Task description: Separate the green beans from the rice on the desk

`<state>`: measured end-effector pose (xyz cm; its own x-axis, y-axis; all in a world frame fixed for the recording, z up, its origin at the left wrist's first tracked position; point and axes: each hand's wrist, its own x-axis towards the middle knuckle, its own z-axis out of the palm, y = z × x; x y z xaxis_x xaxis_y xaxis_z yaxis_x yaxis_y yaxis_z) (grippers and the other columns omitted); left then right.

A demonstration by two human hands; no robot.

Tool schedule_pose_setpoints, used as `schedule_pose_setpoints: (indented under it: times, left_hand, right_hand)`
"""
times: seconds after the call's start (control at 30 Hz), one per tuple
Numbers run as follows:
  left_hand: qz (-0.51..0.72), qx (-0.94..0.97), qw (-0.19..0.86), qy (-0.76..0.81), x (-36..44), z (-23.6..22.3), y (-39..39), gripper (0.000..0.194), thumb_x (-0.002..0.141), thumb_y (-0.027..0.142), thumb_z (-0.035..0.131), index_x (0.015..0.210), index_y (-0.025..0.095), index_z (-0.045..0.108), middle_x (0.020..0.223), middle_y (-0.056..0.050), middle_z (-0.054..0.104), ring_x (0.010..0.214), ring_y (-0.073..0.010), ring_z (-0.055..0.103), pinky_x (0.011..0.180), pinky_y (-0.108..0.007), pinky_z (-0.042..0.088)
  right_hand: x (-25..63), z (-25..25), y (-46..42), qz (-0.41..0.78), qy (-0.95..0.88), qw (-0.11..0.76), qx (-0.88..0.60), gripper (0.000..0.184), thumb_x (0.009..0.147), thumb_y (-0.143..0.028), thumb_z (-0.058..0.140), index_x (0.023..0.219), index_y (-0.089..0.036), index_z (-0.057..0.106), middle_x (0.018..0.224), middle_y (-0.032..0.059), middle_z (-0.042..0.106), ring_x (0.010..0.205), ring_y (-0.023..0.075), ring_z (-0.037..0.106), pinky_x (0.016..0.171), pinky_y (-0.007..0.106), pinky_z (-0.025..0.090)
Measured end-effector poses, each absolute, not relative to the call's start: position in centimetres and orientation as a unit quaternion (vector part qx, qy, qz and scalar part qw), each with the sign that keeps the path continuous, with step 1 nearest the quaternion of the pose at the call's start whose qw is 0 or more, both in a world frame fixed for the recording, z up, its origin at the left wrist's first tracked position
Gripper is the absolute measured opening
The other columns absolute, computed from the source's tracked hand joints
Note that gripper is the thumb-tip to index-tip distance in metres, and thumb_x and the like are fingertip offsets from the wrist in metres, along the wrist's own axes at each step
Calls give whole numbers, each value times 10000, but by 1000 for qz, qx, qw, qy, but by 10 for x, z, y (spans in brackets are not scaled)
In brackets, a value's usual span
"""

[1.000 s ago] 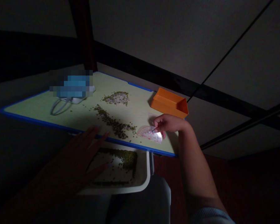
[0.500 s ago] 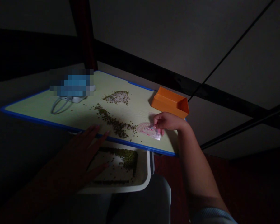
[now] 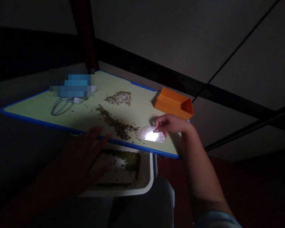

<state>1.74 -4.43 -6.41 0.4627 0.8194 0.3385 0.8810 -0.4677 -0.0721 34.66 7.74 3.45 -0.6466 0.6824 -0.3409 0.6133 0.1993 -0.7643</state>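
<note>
The right hand (image 3: 169, 123) pinches the protractor (image 3: 146, 132) near the right end of the board (image 3: 142, 110). White glare now floods it; half a second ago it looked pale pink. Beans (image 3: 121, 128) lie mid-board, the box (image 3: 172, 109) at the board's far right edge, the left hand (image 3: 77, 158), fingers spread, along its near edge.
</note>
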Motion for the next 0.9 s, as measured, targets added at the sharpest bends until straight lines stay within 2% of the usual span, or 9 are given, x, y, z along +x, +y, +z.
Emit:
schedule_pose_setpoints:
  times: [0.2,0.43,0.63,0.9]
  left_hand:
    - [-122,-842,119,-512,16,-64,-46,813,765,634,422,1444,275,153,1569,-90,145,1426,-279,199,1100,-466,319]
    - [-131,-845,123,-505,16,-64,-46,810,766,626,423,1442,263,166,1566,-102,156,1417,-294,222,1080,-482,343]
    - [-146,-839,103,-514,20,-58,-48,795,752,627,448,1428,272,226,1541,-103,239,1408,-279,254,1090,-464,338]
    - [-134,-841,128,-508,18,-63,-46,797,766,613,430,1439,267,183,1554,-97,199,1410,-286,246,1078,-470,351]
  right_hand:
    - [343,39,71,487,-771,16,-409,181,741,-250,666,714,-163,510,562,-75,535,443,68,559,473,206,410]
    - [338,42,67,521,-758,-54,-389,180,759,-237,658,705,-161,504,523,-77,554,400,61,545,467,196,390]
    - [337,41,67,543,-745,-60,-381,178,765,-252,649,711,-162,506,511,-74,553,413,64,549,460,191,397]
    - [339,41,68,573,-738,-65,-351,140,772,-230,615,731,-167,498,540,-57,585,482,84,601,464,196,424]
